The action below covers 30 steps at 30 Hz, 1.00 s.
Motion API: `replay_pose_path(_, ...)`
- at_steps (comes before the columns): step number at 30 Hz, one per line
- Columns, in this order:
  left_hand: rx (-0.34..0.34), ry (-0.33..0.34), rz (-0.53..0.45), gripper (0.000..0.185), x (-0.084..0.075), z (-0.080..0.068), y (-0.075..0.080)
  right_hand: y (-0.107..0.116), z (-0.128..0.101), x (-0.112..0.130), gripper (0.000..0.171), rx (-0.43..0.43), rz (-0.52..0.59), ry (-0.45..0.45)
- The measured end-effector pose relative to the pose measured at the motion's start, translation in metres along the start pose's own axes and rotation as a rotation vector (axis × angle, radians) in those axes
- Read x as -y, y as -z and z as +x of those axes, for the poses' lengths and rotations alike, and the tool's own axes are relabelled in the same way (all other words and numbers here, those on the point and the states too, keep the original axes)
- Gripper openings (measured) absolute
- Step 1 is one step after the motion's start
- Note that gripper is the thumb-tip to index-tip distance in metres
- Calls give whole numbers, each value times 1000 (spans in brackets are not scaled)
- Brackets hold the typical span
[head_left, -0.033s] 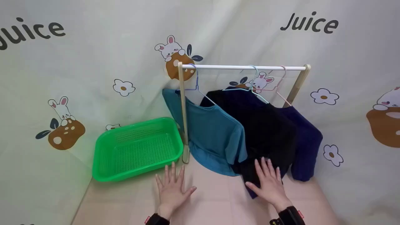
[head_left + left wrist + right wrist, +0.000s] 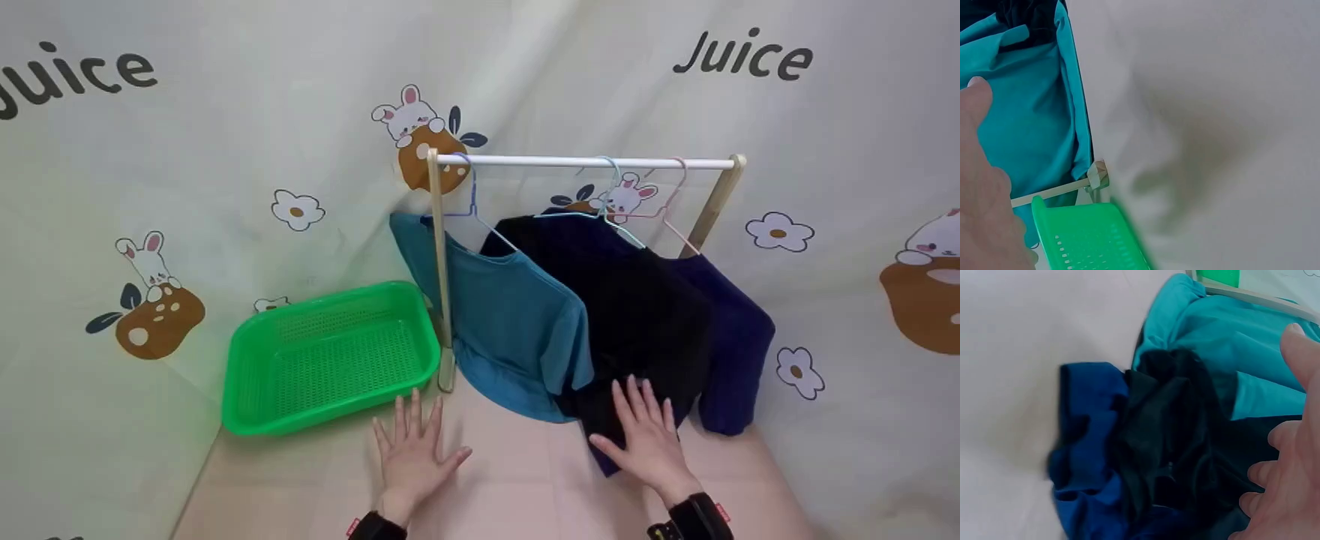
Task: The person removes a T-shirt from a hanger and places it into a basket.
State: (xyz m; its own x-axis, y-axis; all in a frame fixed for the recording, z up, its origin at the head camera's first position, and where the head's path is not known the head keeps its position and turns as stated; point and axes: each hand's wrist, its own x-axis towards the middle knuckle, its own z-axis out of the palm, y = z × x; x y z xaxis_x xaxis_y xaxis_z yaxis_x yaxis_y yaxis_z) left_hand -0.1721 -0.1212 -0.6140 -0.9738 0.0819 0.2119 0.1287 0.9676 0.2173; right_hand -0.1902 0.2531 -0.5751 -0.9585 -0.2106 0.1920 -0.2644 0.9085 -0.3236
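Observation:
Both hands are held out palm down with spread fingers, and neither holds anything. My left hand [image 2: 412, 461] is over the pale surface, its fingertips just short of the green basket [image 2: 330, 412]. The right hand [image 2: 651, 446] overlaps the lower part of a black garment [image 2: 637, 307] in the head view. A teal short-sleeved shirt [image 2: 510, 315] hangs at the left on a blue hanger [image 2: 474, 195]. To the right hangs a navy garment [image 2: 739, 345]. A light blue hanger [image 2: 616, 184] and a pink hanger [image 2: 681, 184] are hooked on the white rod [image 2: 540, 161].
Wooden posts [image 2: 439, 270] carry the rod at both ends of the small rack. The left foot of the rack stands close beside the basket. Behind everything hangs a printed cloth [image 2: 187, 150] with rabbits and flowers. Beneath lies a pale pink surface [image 2: 517, 495].

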Motion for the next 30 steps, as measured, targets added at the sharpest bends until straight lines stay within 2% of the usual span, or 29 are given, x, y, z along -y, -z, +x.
replay_pose_path(3, 1, -3, -12, 96, 0, 1, 4, 4, 3, 0, 97, -6, -3, 5)
replay_pose_path(12, -11, 2, -105, 97, 1, 13, 36, 40, 33, 12, 92, -105, 32, 89)
replay_pose_path(15, -28, 4, -109, 99, 1, 16, 45, 52, 44, 17, 92, -119, 30, 107)
replay_pose_path(18, -74, 0, -122, 101, 2, 20, 52, 64, 55, 23, 91, -129, 45, 122)
replay_pose_path(23, -165, 10, -160, 101, 2, 25, 55, 81, 73, 40, 87, -163, 82, 154)
replay_pose_path(30, -268, 0, -192, 101, 1, 32, 46, 93, 100, 63, 81, -220, 107, 230)
